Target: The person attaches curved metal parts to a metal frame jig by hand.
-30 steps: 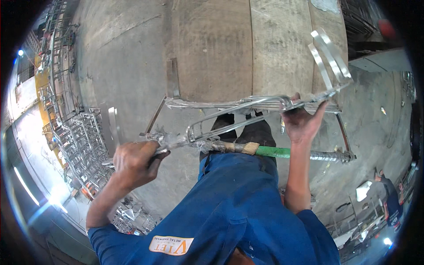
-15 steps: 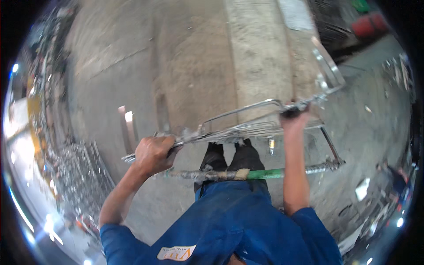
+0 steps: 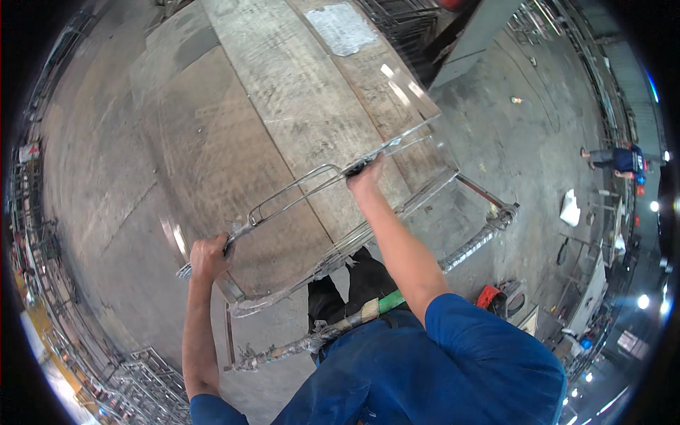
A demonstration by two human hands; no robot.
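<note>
Pale rectangular paper sheet [image 3: 343, 28] stuck on slab, top centre.

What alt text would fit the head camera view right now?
A person's left hand and right hand grip a shiny metal wire frame held out above a concrete floor, with a taped rod beneath.
</note>
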